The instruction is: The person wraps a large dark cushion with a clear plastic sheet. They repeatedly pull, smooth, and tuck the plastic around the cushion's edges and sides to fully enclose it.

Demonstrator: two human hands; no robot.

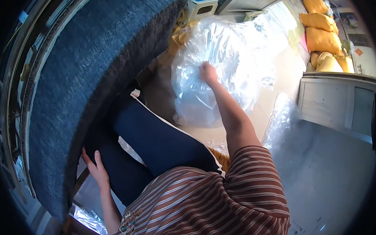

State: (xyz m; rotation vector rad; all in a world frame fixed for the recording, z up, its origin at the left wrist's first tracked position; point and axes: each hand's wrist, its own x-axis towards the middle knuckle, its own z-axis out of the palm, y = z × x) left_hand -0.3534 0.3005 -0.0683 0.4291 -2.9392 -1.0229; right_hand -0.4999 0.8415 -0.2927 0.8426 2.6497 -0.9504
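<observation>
The left hand [96, 168] lies spread flat on the big dark blue roll of fuzzy fabric [94, 73], close by the knee. That roll looks thick, soft and heavy. Farther out, the right hand [207, 72] is bunched tight on a clear plastic bag [223, 60] on the floor [280, 79]. The bag looks light, crinkly and slippery; a bunched fold grips best. Open floor lies beyond, with a grey cabinet [337, 102] on the right.

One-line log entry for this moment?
right hand: gripping clear plastic bag | left hand: against dark blue fabric roll

A workshop or storeroom: stacked yellow sacks [322, 29], clear plastic bags [223, 65], bare concrete floor [327, 172].
</observation>
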